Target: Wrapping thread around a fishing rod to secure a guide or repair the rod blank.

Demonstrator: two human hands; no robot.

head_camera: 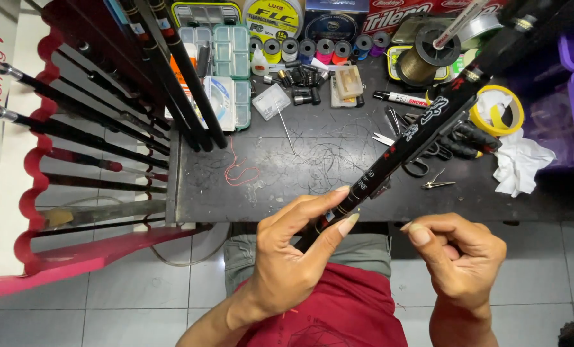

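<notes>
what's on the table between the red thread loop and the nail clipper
In the head view, between the red thread loop and nail clipper: thin scattered line clippings and the black rod.

Glossy black rod [422, 132], matt dark tabletop [313, 160], probably crumpled paper tissue [521, 160].

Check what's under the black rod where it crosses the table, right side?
Under the black rod: scissors and black-handled pliers, both partly covered. Whatever lies directly beneath its shaft is hidden. Left hand grips its lower end.
</notes>
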